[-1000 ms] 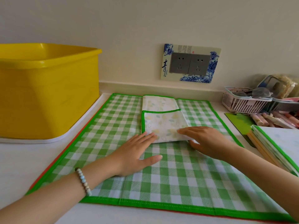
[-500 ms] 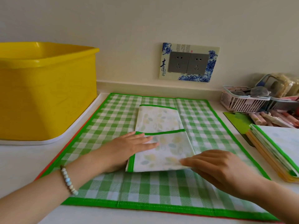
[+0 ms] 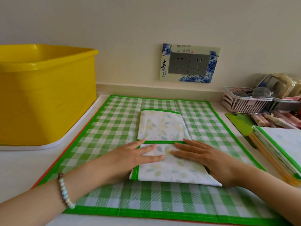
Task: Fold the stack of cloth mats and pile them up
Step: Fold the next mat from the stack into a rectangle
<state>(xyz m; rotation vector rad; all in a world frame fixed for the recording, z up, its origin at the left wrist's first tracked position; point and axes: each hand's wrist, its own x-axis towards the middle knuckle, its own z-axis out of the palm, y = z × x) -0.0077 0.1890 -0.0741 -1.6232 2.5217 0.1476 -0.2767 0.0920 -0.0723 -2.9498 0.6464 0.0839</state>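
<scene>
White leaf-print cloth mat with green trim [image 3: 164, 128], part-folded, at the centre of the spread green-checked cloth mat [image 3: 101, 128].
Left hand [image 3: 130, 159] and right hand [image 3: 210, 159] press its near flap with flat, straight fingers [image 3: 146, 158], gripping nothing; one fold appears left. The checked mat is unfolded; a stack of mats [image 3: 280, 149] lies off its right edge.

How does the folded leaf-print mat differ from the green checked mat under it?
The leaf-print mat is folded small; the green checked mat lies spread flat. The leaf-print mat shows pale leaves on white; the green checked mat has green and white squares. The leaf-print mat lies on top, the green checked mat beneath. Both have green edging.
</scene>
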